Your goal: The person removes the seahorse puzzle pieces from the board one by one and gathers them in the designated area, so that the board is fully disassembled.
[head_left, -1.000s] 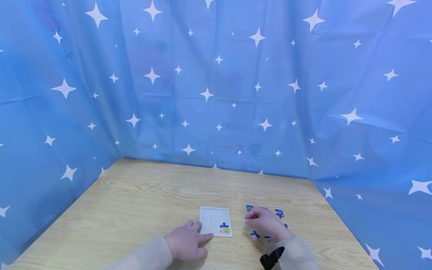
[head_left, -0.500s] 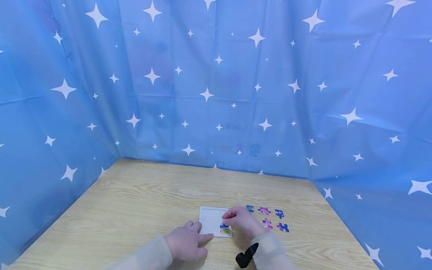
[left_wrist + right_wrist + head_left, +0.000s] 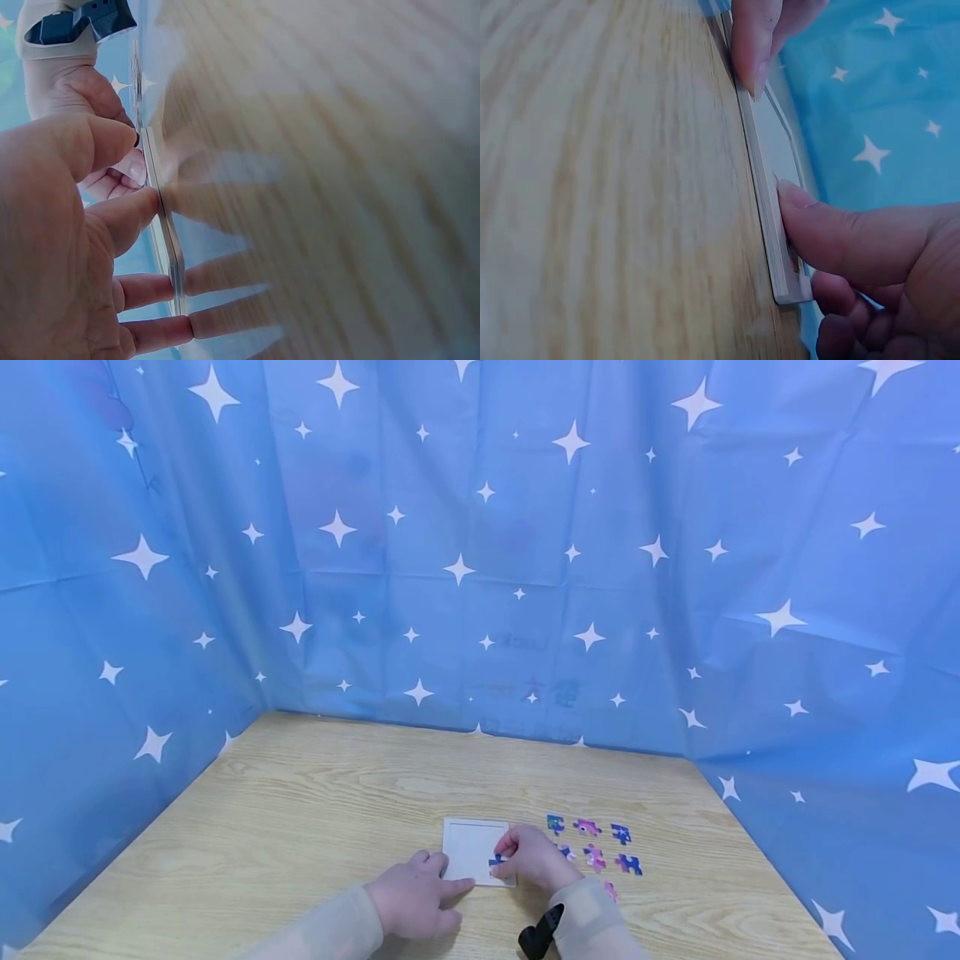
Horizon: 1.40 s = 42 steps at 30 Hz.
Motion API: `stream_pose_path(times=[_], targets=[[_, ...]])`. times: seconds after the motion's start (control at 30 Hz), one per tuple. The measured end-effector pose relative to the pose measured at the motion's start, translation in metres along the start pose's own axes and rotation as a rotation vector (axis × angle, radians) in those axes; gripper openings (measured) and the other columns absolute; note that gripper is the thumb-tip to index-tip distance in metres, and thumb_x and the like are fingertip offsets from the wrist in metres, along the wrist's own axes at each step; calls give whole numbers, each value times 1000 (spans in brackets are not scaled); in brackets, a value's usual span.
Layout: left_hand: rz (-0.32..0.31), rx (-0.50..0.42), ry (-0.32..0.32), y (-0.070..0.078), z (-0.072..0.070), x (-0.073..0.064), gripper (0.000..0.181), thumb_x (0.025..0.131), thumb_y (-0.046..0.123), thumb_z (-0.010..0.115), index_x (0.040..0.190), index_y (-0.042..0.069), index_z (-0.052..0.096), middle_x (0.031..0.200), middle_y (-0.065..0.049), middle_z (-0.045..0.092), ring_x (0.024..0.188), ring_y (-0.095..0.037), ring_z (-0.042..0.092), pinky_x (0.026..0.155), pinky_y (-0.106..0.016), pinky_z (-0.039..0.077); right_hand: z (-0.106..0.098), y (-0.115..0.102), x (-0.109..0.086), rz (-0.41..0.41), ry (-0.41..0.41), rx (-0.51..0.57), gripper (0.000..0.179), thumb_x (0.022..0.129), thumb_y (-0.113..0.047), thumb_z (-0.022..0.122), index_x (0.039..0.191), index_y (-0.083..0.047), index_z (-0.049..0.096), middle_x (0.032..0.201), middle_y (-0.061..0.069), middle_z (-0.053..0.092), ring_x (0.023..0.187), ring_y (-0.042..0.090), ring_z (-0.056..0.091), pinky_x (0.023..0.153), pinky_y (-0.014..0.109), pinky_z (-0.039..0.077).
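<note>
A white square puzzle tray lies on the wooden table, with a jigsaw piece in its near right corner. My left hand rests at the tray's near left side, its index finger along the near rim. In the left wrist view, the spread fingers of that hand touch the tray's edge. My right hand is over the near right corner, thumb and index finger pinching the jigsaw piece and partly covering it. The right wrist view shows the right thumb low against the tray's inside.
Several loose jigsaw pieces lie right of the tray, among them a pink one and a dark blue one. The right forearm hides part of this group. A blue star-patterned curtain hangs behind the table.
My right hand has moved left from the loose pieces to the tray, then settled lower onto the jigsaw piece in its corner. My left hand has stayed in place.
</note>
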<state>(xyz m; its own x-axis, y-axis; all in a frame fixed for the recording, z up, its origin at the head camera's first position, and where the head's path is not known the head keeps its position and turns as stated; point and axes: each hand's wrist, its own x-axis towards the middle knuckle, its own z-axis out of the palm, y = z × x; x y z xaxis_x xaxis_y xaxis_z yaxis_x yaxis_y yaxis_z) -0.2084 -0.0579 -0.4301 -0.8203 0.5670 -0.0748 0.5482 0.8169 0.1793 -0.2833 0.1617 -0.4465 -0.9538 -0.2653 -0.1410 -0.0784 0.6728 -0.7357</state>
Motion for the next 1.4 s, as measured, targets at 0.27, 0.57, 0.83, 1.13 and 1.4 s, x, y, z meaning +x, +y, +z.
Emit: stream_pose_path(times=[0.27, 0.57, 0.83, 1.13, 1.4], targets=[[-1, 2, -3, -1, 1, 1, 52, 88, 53, 52, 137, 38, 54, 131, -11, 50, 108, -26, 48, 83, -37, 49, 0, -3, -1, 18, -9, 4, 26, 73, -7, 82, 88, -6, 62, 83, 4, 57, 77, 20, 50, 70, 34, 40], [-5, -3, -23, -2, 0, 2, 52, 88, 54, 52, 138, 38, 53, 130, -10, 50, 104, -22, 47, 82, -36, 48, 1, -6, 1, 43, -6, -29, 25, 73, -7, 82, 87, -7, 62, 83, 4, 56, 76, 20, 50, 70, 34, 40], [-7, -12, -29, -2, 0, 2, 52, 88, 53, 52, 138, 38, 53, 133, -11, 49, 109, -25, 47, 84, -37, 49, 1, -6, -2, 15, -7, -19, 25, 73, -5, 82, 86, -7, 60, 81, 5, 56, 75, 21, 50, 69, 35, 40], [-1, -6, -30, -2, 0, 2, 52, 88, 54, 51, 138, 38, 52, 132, -10, 49, 107, -23, 47, 83, -37, 49, 0, -5, -5, -18, 29, -10, 22, 73, -3, 80, 84, -7, 62, 80, 3, 57, 74, 18, 51, 67, 32, 41], [4, -10, -21, -1, -1, 1, 52, 88, 53, 51, 138, 37, 53, 133, -11, 49, 108, -24, 47, 84, -37, 48, 0, -4, -6, -5, 37, 11, 21, 75, -2, 79, 88, -6, 63, 81, 4, 57, 74, 18, 51, 67, 31, 40]])
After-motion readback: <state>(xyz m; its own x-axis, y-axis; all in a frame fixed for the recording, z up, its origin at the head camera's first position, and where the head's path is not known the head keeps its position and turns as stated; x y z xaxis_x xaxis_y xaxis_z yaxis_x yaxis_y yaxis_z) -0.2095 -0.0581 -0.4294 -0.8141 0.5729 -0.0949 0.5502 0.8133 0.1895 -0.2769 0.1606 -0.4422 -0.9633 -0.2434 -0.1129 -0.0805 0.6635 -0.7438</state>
